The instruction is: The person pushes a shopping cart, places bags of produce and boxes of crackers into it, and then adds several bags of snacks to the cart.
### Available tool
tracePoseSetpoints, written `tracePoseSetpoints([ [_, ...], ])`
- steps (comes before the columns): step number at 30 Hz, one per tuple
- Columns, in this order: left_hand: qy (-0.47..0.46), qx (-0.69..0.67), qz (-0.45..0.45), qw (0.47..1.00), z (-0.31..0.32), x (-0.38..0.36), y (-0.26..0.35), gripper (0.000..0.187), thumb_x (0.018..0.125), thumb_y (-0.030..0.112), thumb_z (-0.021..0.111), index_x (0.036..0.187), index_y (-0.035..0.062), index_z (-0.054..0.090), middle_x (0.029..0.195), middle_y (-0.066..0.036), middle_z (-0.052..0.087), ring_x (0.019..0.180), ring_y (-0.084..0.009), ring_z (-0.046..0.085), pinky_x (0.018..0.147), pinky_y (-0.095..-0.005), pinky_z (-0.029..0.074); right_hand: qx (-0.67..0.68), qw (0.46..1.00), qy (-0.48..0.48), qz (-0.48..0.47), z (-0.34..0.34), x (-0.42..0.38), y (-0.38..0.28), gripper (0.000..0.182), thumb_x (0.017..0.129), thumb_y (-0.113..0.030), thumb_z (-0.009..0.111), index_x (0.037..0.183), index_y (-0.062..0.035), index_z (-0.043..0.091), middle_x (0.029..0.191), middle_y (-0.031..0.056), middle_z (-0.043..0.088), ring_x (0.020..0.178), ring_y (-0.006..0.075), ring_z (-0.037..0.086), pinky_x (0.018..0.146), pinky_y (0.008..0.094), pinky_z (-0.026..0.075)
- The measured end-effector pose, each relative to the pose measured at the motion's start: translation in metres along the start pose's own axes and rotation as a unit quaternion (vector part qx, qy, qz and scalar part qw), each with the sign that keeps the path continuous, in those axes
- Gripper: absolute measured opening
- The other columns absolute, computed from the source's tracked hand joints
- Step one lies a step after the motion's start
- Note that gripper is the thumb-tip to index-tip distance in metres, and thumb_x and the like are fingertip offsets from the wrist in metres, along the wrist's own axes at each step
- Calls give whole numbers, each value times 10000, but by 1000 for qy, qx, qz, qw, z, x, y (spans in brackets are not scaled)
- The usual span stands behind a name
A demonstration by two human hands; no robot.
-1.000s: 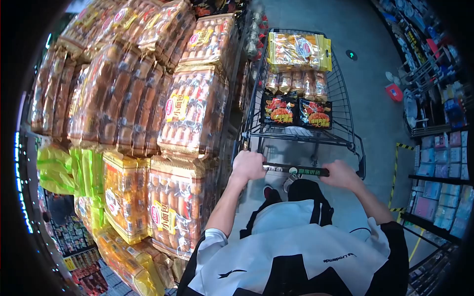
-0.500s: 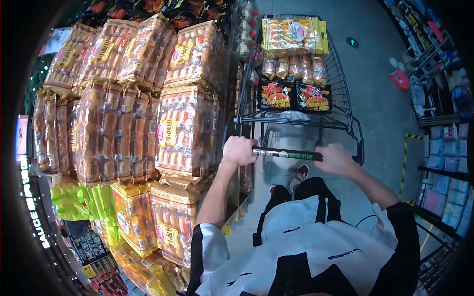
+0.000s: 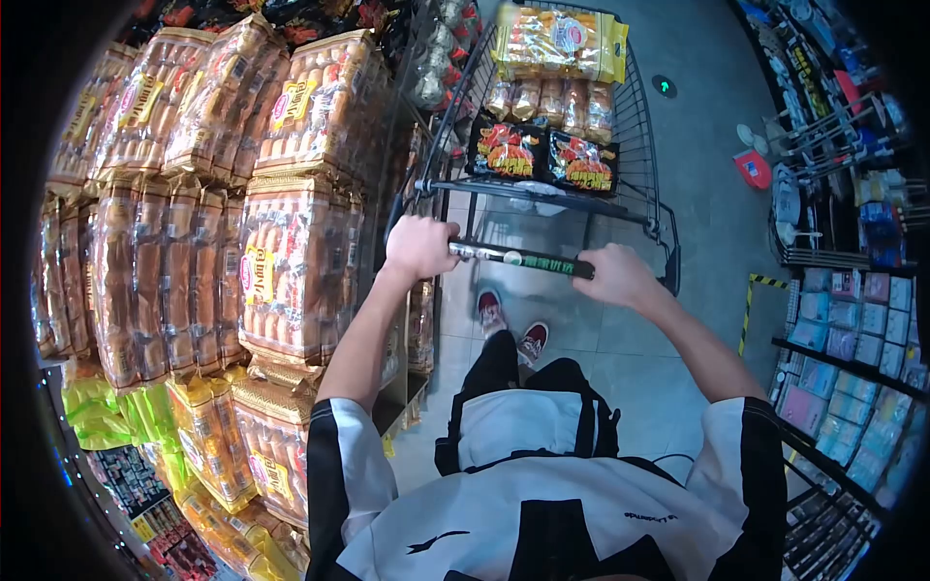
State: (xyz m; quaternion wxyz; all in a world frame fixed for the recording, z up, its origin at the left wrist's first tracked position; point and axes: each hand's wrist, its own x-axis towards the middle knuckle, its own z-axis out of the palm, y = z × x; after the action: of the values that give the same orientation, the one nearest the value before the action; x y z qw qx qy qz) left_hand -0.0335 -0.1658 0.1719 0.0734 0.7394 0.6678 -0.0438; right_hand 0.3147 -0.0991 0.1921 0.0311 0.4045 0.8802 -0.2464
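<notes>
Both hands grip the handle bar (image 3: pixel 523 259) of a shopping cart (image 3: pixel 635 145). My left hand (image 3: pixel 420 248) is wrapped round the bar's left end, and my right hand (image 3: pixel 618 275) is closed round its right end. Inside the cart, a yellow pack of bread (image 3: pixel 559 41) lies at the far end. Nearer come clear-wrapped bread rolls (image 3: pixel 554 105), then two black noodle packs, one on the left (image 3: pixel 506 150) and one on the right (image 3: pixel 582 162).
Stacked bread packs (image 3: pixel 291 271) rise close on the left, with green and yellow packages (image 3: pixel 116 412) below. Shelves of small packaged goods (image 3: pixel 843 339) line the right side. Grey tiled floor (image 3: pixel 717 194) runs between, bearing a round green arrow sign (image 3: pixel 664 86).
The cart and both hands now appear farther left and higher in the view. The bread stacks have shifted left too, and both shoes now show more fully. My grip stays closed.
</notes>
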Motion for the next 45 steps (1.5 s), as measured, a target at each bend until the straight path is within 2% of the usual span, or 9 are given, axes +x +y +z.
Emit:
tracePoseSetpoints([
  [5, 26, -4, -4, 1000, -10, 49, 4, 279, 778, 388, 703, 931, 166, 779, 774, -152, 744, 788, -351, 749, 752, -465, 588, -39, 999, 16, -9, -27, 35, 37, 310, 792, -364, 690, 886, -77, 760, 823, 220, 737, 819, 442, 715, 816, 527, 590],
  [8, 44, -19, 12, 999, -25, 78, 5, 222, 790, 358, 677, 900, 187, 766, 741, -153, 725, 738, -367, 731, 712, -498, 581, -67, 998, 2, 9, -49, 58, 52, 327, 793, -388, 707, 902, -85, 769, 839, 209, 743, 836, 435, 717, 824, 522, 588],
  [13, 55, -22, 15, 998, -37, 127, -4, 235, 784, 362, 678, 874, 158, 751, 742, -158, 726, 738, -370, 732, 700, -487, 576, -92, 996, 12, 11, -86, 94, 72, 346, 810, -413, 719, 923, -91, 775, 862, 206, 751, 859, 424, 722, 835, 520, 586],
  [17, 50, -37, 19, 998, -47, 167, -16, 256, 789, 359, 677, 907, 146, 756, 749, -147, 736, 746, -349, 744, 715, -469, 579, -102, 994, -14, 41, -112, 126, 81, 325, 815, -395, 736, 944, -100, 778, 875, 212, 752, 867, 426, 722, 838, 518, 588],
  [25, 55, -58, 36, 996, -70, 241, -37, 271, 788, 334, 678, 966, 145, 753, 754, -143, 743, 732, -339, 749, 698, -462, 584, -113, 990, 11, 82, -155, 183, 105, 328, 807, -388, 759, 976, -107, 768, 861, 228, 736, 875, 447, 711, 830, 538, 575],
  [29, 67, -80, 45, 994, -74, 273, -44, 266, 788, 324, 678, 957, 131, 753, 773, -132, 753, 738, -334, 753, 705, -463, 591, -131, 989, 5, 71, -172, 212, 124, 331, 810, -384, 755, 978, -99, 756, 866, 237, 732, 878, 457, 702, 825, 545, 569],
  [33, 90, -81, 70, 990, -79, 298, -49, 314, 785, 319, 692, 1010, 108, 752, 795, -136, 762, 762, -337, 759, 712, -449, 599, -145, 987, 4, 74, -188, 229, 137, 332, 810, -371, 755, 988, -91, 748, 870, 243, 728, 880, 464, 696, 820, 549, 565],
  [41, 61, -113, 60, 990, -100, 352, -58, 284, 808, 275, 664, 1014, 100, 750, 787, -136, 757, 787, -336, 758, 715, -460, 589, -128, 989, -24, 68, -224, 276, 167, 337, 813, -357, 752, 1000, -76, 741, 860, 240, 720, 882, 468, 687, 811, 540, 560],
  [45, 55, -111, 44, 991, -109, 388, -67, 304, 818, 280, 676, 1062, 112, 741, 815, -126, 765, 800, -320, 763, 720, -444, 586, -124, 990, -38, 51, -249, 309, 184, 340, 811, -367, 752, 982, -74, 736, 839, 240, 716, 861, 469, 684, 801, 542, 552],
])
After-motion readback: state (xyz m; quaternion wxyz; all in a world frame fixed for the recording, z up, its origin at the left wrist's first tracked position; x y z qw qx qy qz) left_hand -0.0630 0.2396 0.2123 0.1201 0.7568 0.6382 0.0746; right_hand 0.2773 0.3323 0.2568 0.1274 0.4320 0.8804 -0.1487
